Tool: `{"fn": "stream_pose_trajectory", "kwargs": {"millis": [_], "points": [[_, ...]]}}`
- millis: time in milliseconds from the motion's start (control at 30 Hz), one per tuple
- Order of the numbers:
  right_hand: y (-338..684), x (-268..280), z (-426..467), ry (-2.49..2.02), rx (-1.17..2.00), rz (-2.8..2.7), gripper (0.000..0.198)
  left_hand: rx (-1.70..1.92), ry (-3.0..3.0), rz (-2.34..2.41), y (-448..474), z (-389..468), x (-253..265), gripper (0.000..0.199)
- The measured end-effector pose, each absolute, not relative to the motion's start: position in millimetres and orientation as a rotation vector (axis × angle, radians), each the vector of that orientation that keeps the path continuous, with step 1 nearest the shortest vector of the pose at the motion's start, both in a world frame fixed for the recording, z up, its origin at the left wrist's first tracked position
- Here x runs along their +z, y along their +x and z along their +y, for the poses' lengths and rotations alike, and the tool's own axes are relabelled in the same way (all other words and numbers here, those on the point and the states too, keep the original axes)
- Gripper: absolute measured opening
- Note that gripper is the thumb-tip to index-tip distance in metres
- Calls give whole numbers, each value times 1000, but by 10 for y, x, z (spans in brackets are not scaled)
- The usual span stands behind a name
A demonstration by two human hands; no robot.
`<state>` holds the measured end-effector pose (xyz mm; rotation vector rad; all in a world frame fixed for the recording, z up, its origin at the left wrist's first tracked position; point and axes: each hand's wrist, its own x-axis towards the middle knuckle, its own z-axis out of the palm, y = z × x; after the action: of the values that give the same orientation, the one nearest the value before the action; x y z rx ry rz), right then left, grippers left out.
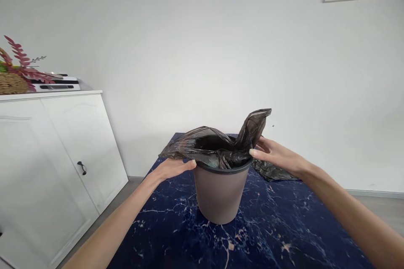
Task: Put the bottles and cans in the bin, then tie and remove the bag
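Note:
A greyish-brown trash can (220,195) with a dark rim stands upright on the table. A thin black trash bag (202,151) sits in its mouth, part of it spilling over the left side and one corner standing up at the right. My left hand (173,169) is at the left of the rim, thumb stretched to the rim's edge. The bag drapes over this hand and hides its other fingers. At the right of the rim, my right hand (272,152) has its thumb on the bag's edge and its fingers curled behind the raised corner.
Another piece of black plastic (273,171) lies on the dark blue marbled table (268,227), behind my right wrist. To the left stands a white cabinet (72,155), with a wicker basket (12,83) and a white device (57,85) on top. A white wall (189,50) rises behind the table.

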<state>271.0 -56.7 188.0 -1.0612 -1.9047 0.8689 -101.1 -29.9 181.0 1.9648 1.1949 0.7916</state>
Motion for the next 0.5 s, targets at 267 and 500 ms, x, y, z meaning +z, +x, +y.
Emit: {"fn": "stream_pose_trajectory", "kwargs": {"millis": [267,500], "points": [[2342,2131,-425,-1054,884,-1814,60,976,1811,1181,-692,-177,1977,76],[2209,2165,-349,-658,1113,-1245,48,1492,1359,877,-518,-68,2011,59]]}}
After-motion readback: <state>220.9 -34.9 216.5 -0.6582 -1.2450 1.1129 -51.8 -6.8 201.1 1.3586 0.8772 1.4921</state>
